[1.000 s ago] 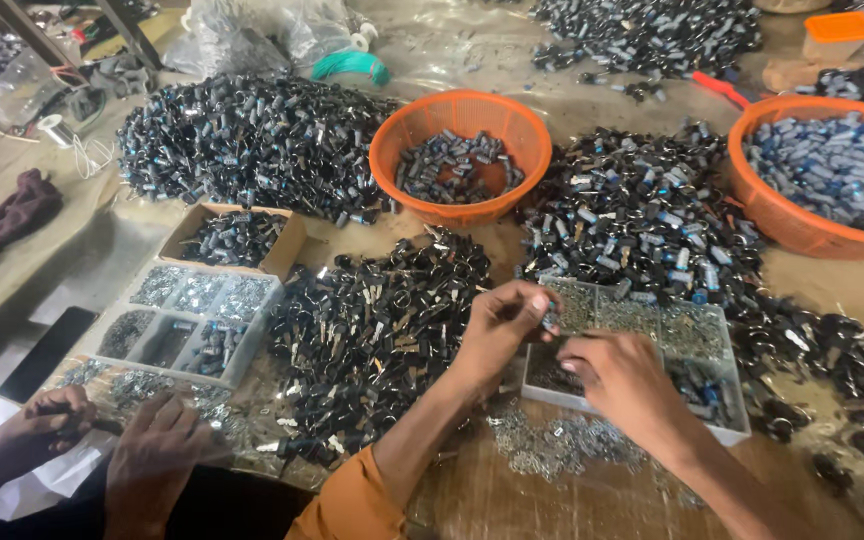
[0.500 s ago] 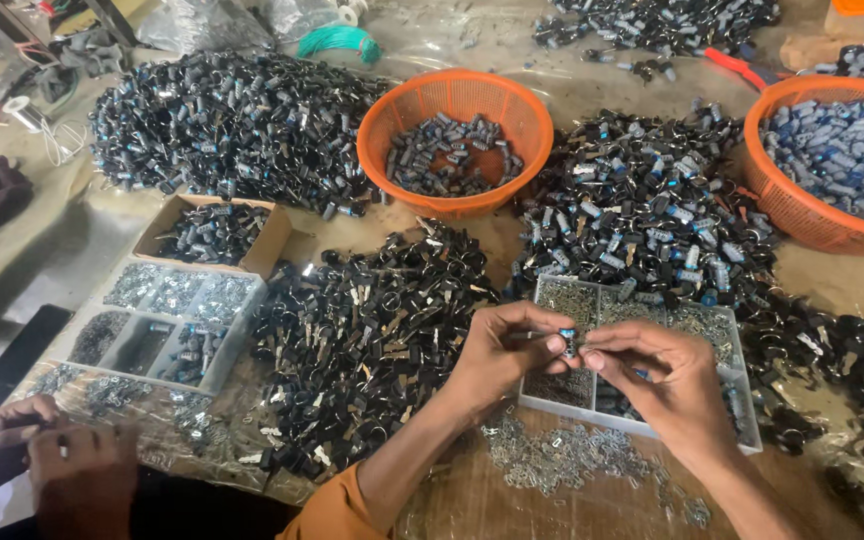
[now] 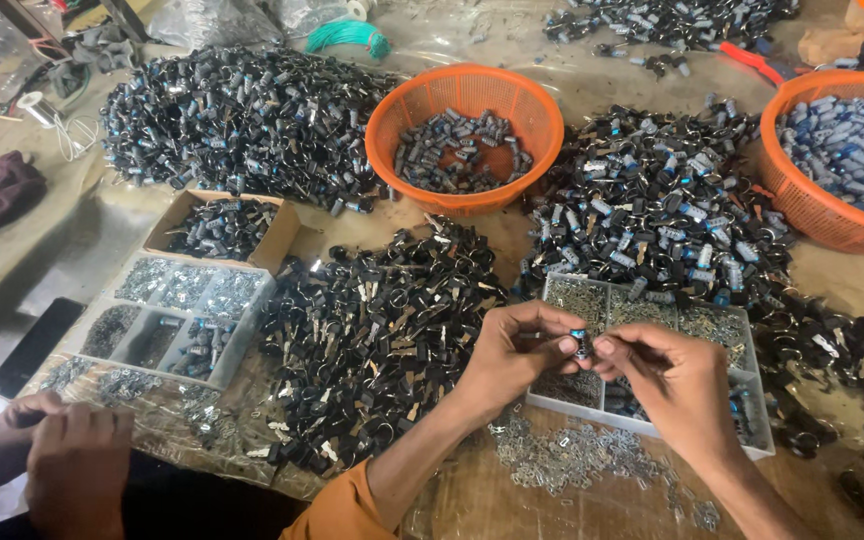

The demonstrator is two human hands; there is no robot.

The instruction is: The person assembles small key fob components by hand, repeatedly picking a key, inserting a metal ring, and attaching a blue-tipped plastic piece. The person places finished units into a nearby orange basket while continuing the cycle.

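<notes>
My left hand (image 3: 512, 355) and my right hand (image 3: 674, 378) meet over a white compartment tray (image 3: 754, 350) of small metal bits. Between the fingertips of both hands sits one small dark cylindrical part (image 3: 581, 343) with a blue end. A heap of black keyed pieces (image 3: 372, 330) lies just left of my left hand. A big pile of dark cylindrical parts (image 3: 662, 215) spreads behind the tray. Loose silvery bits (image 3: 572, 455) lie under my wrists.
An orange basket (image 3: 464, 88) with a few parts stands at back centre, another orange basket (image 3: 802, 205) full of bluish parts at right. A second divided tray (image 3: 167, 315) and cardboard box (image 3: 217, 228) sit left. Another person's hands (image 3: 57, 450) work at bottom left.
My hands have come together in front of the tray and now pinch one small part between them. The other person's hands have drawn closer together at bottom left.
</notes>
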